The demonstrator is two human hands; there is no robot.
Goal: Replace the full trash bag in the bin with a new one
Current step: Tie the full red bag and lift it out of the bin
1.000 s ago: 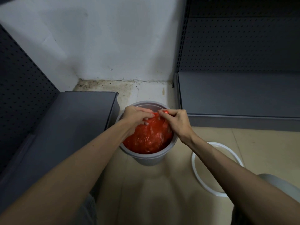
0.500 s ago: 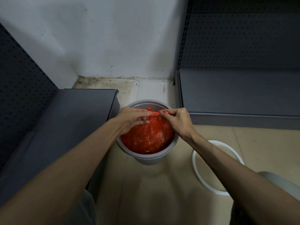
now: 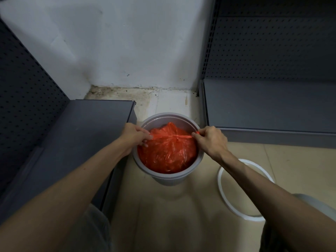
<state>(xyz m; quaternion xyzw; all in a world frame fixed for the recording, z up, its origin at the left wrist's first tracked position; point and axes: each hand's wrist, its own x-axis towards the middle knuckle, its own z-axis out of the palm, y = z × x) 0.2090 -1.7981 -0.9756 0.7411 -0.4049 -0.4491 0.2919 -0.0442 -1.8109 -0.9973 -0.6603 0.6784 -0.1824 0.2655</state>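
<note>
A round grey bin (image 3: 168, 176) stands on the tiled floor between two shelf units. Inside it sits a full red-orange trash bag (image 3: 168, 154), bulging to just under the rim. Two twisted strips of the bag's top are stretched taut sideways, meeting at a knot in the middle. My left hand (image 3: 135, 136) pinches the left strip at the bin's left rim. My right hand (image 3: 211, 140) pinches the right strip at the right rim. No new bag is in view.
A white plastic ring (image 3: 222, 190) lies on the floor right of the bin, partly under my right forearm. A grey shelf base (image 3: 72, 131) stands close on the left, another (image 3: 269, 106) on the right, and a white wall (image 3: 136, 42) behind.
My hands were together over the middle of the bag; they have moved apart to the bin's two sides, drawing the bag's strips tight into a knot.
</note>
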